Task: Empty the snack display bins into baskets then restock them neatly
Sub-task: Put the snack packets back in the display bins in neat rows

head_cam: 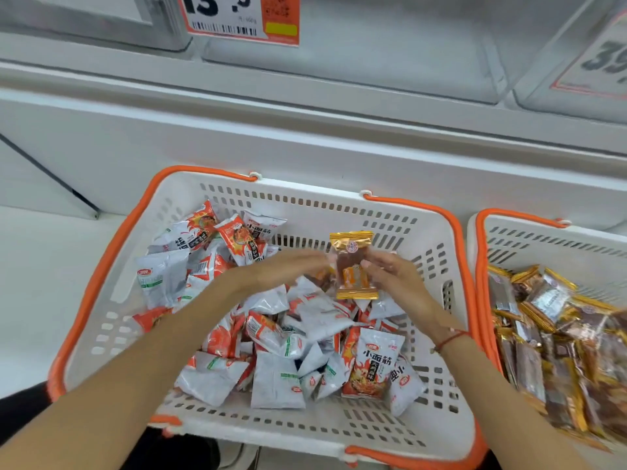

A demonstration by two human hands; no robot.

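The right hand [386, 271] pinches a gold snack packet [353, 266] above the white basket [437, 279]. The left hand [288, 266] is blurry, so I cannot tell its grip. If the pinch slips, the packet might drop among the white and red packets [271, 337], not into the gold pile [556, 337] on the right.

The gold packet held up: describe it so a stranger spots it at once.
Find the white basket with orange handles, full of white-and-orange packets. Above its middle, the right hand pinches the gold packet, the only gold-edged, brown-filled one over this basket.
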